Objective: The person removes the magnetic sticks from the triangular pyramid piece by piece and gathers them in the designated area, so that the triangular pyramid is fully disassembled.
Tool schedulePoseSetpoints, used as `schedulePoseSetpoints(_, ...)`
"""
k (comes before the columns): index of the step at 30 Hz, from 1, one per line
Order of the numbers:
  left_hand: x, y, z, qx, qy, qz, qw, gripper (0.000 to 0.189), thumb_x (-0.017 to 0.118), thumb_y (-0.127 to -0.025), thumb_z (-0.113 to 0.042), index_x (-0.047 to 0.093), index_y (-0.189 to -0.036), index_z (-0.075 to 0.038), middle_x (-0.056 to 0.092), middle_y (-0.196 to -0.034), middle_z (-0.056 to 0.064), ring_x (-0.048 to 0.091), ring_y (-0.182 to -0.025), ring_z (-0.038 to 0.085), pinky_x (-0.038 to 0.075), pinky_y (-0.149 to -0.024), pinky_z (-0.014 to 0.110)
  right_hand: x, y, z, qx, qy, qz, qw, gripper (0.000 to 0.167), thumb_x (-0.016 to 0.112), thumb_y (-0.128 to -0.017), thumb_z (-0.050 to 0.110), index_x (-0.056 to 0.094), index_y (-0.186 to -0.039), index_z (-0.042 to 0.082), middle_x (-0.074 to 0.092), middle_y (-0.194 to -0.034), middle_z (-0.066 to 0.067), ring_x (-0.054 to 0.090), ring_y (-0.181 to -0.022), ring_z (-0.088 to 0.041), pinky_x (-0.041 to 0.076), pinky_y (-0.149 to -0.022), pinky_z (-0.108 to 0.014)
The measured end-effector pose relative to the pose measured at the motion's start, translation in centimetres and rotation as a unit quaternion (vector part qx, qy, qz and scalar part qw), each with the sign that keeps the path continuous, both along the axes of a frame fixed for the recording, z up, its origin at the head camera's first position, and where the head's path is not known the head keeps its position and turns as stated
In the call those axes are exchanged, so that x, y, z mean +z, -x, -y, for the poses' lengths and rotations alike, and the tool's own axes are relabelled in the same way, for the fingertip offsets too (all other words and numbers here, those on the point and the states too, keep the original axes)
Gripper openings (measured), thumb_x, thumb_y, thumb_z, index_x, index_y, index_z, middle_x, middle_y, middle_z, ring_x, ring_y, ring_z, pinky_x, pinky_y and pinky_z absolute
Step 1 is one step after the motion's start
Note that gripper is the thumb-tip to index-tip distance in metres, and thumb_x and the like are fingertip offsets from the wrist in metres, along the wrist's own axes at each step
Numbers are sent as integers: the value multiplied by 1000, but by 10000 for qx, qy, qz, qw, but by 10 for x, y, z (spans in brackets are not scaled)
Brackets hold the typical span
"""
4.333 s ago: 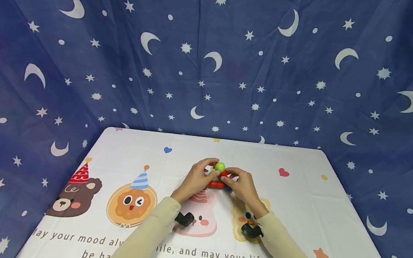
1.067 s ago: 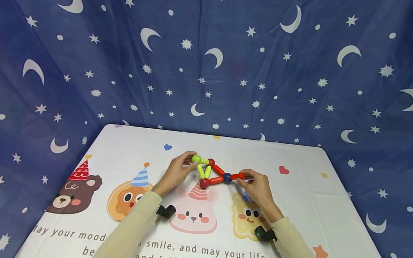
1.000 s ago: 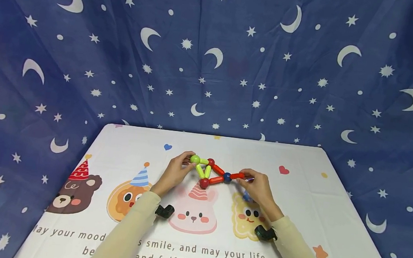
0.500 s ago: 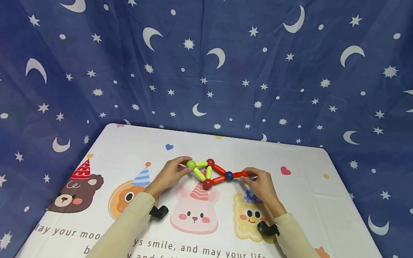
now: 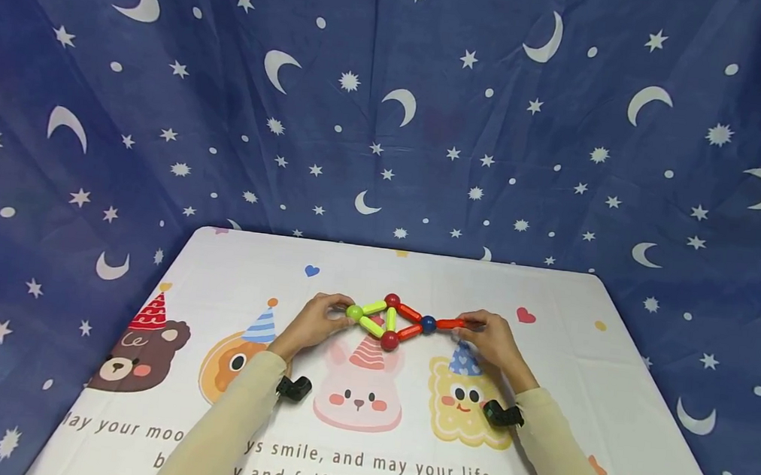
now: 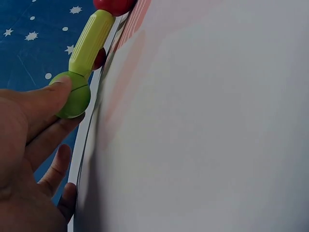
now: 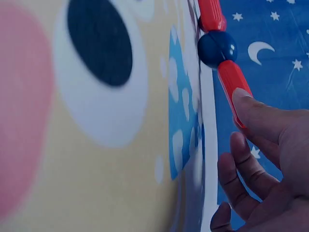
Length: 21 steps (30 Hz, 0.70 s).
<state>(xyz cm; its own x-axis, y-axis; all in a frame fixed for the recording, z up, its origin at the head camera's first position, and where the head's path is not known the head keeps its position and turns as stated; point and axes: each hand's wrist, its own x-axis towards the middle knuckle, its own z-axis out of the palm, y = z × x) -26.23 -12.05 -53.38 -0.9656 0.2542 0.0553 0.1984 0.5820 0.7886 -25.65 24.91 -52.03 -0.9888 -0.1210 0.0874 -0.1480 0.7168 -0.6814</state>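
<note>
A magnetic ball-and-rod figure lies between the hands in the head view, spread into a diamond. My left hand (image 5: 314, 324) pinches the green ball (image 5: 354, 313) at its left corner between thumb and fingers. Yellow-green rods (image 5: 372, 327) run from that ball to a far red ball (image 5: 392, 301) and a near red ball (image 5: 389, 341), with another rod joining the two. Red rods (image 5: 410, 312) lead on to the blue ball (image 5: 428, 324). From the blue ball a single red rod (image 7: 233, 87) sticks out rightward, its end pinched by my right hand (image 5: 496, 346).
A white tablecloth (image 5: 458, 282) printed with cartoon animals, food figures and lettering covers the table. Behind it hangs a blue curtain (image 5: 333, 158) with moons and stars. Black wrist cameras (image 5: 295, 388) sit on both forearms.
The hands, earlier close together over a bunched-up figure, have moved apart. The figure has spread out between them. In the last half second the green ball has come nearer and the right hand has shifted right.
</note>
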Motion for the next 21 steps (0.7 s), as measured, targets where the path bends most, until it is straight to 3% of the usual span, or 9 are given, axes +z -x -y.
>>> schedulePoseSetpoints(13, -1, 5, 0, -109, 193, 312, 9993, 34, 76, -86, -33, 68, -118, -25, 73, -115, -6, 50, -125, 23, 24, -116, 48, -2, 7, -7, -293, -354, 509, 9976, 29, 81, -81, 24, 76, -106, 10, 69, -97, -11, 56, -87, -23, 43, -76, -31)
schedulePoseSetpoints(21, -5, 8, 2, -243, 18, 94, 9997, 34, 77, -85, -30, 69, -118, -24, 74, -112, -5, 54, -122, 22, 24, -115, 51, -4, 8, -4, -385, -483, 713, 9955, 33, 80, -82, 24, 74, -111, 9, 64, -92, -9, 52, -84, -23, 40, -72, -30)
